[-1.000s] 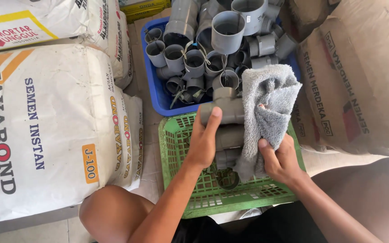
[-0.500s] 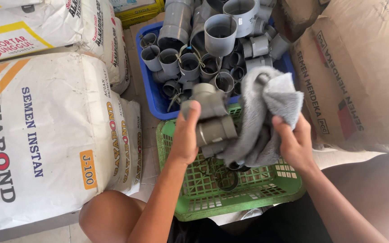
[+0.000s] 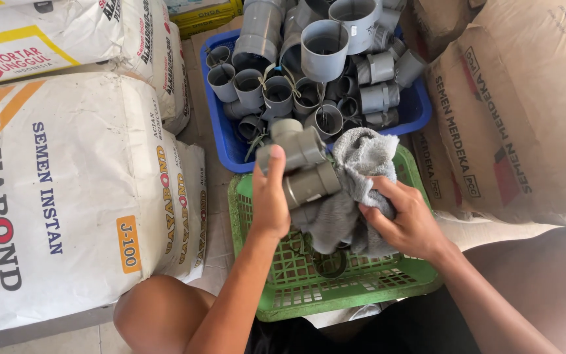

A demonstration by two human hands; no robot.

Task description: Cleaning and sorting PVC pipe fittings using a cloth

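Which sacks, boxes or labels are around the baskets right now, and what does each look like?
Big white sack: left, lying flat, orange stripe, dark lettering, small orange label.
Second white sack: top left, yellow band, red mark.
Brown paper sacks: right, stacked, dark print, red emblem.
Yellow box: top, behind the blue basket, partly hidden.

Pale floor [image 3: 80, 337], green basket [image 3: 361, 288] and blue crate [image 3: 221, 124] on it, cement sacks [image 3: 67, 196] either side
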